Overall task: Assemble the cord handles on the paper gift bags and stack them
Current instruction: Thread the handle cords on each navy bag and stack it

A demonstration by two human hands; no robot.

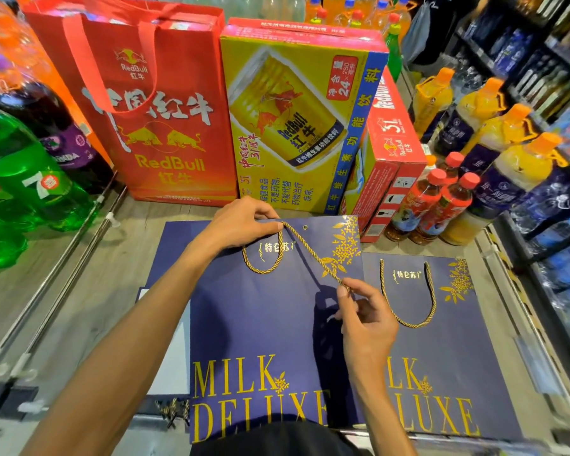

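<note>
A flat navy paper gift bag point(254, 324) with gold "MILK DELUXE" lettering lies in front of me on the floor. A gold cord point(310, 253) runs across its top part. My left hand point(241, 225) pinches the cord at the bag's upper edge by the left eyelet, where the cord forms a loop below. My right hand point(364, 319) pinches the cord's free end lower right. The right eyelet point(305, 227) is open with no cord in it. To the right lies a second navy bag point(441, 357) with its gold handle point(408, 301) fitted.
A red RedBull bag point(139, 103) and yellow RedBull cartons point(293, 120) stand behind the bags. Green and purple soda bottles point(30, 179) crowd the left. Orange juice and red-capped bottles point(458, 179) stand right, beside shelving point(540, 77). More navy bags point(171, 258) lie under the left one.
</note>
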